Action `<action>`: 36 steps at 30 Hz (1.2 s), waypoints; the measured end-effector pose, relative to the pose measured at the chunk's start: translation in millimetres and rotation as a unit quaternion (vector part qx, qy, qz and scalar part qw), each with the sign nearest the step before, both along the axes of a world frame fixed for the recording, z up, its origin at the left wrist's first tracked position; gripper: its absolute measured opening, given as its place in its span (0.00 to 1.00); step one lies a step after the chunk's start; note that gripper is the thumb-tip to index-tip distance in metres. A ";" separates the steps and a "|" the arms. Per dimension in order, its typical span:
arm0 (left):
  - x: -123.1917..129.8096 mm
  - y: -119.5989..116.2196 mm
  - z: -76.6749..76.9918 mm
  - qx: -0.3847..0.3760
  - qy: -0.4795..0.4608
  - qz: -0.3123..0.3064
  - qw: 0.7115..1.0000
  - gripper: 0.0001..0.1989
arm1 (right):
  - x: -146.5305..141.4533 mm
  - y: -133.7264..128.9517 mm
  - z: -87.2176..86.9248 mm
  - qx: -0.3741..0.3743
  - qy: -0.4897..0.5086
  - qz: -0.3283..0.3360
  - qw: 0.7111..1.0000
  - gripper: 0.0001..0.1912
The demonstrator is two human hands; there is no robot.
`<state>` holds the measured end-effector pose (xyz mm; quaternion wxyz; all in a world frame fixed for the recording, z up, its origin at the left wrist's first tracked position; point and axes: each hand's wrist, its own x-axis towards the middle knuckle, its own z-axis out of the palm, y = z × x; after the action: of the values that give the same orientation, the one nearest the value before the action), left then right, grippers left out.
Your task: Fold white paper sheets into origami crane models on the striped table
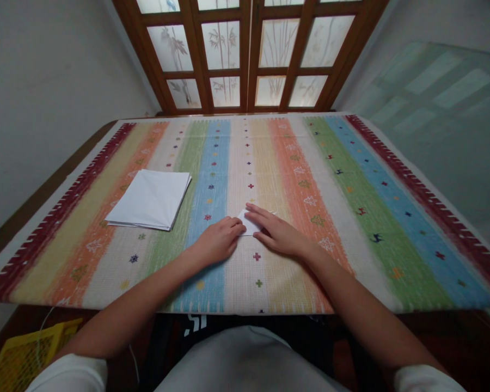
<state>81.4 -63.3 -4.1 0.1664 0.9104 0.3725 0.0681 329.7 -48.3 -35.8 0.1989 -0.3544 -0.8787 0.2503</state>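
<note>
A small folded piece of white paper lies on the striped tablecloth in front of me. My left hand has its fingers curled together, gripping the paper's left edge. From the other side, my right hand rests over the upper right of the paper with its fingers stretched out and the thumb apart. Both hands cover parts of the paper, so its full shape is hidden. To the left, apart from my hands, lies a stack of white paper sheets with slightly uneven edges.
The colourful striped tablecloth covers the table. Beyond its far edge stands a wooden lattice door with patterned panes. A yellow plastic basket sits below the table at the lower left. White walls flank both sides.
</note>
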 end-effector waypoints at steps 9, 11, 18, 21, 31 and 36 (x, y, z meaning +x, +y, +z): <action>9.7 -1.3 -9.3 0.063 0.015 0.052 0.997 0.10 | 11.5 14.6 1.8 0.013 0.019 0.024 0.999 0.11; 10.2 -1.1 -12.3 0.073 0.006 0.060 0.996 0.10 | 11.4 15.4 1.0 0.015 0.015 0.020 1.000 0.08; 5.7 2.6 -15.9 0.052 -0.035 0.094 0.994 0.13 | 5.3 14.7 6.2 0.049 -0.027 -0.007 0.998 0.11; 2.9 4.6 -15.8 0.030 -0.049 0.113 0.992 0.12 | 3.2 13.9 7.1 0.050 -0.048 -0.033 0.997 0.12; -1.9 9.4 -17.5 -0.023 -0.111 0.145 0.983 0.12 | -9.2 12.8 8.6 0.038 -0.082 -0.096 0.991 0.10; -1.5 8.0 -15.5 -0.020 -0.104 0.146 0.984 0.13 | -6.9 11.0 10.4 0.018 -0.057 -0.082 0.995 0.09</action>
<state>79.9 -55.3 -19.5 0.2107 0.8310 0.4830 0.1781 322.9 -37.3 -25.4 0.1742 -0.4359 -0.8608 0.1968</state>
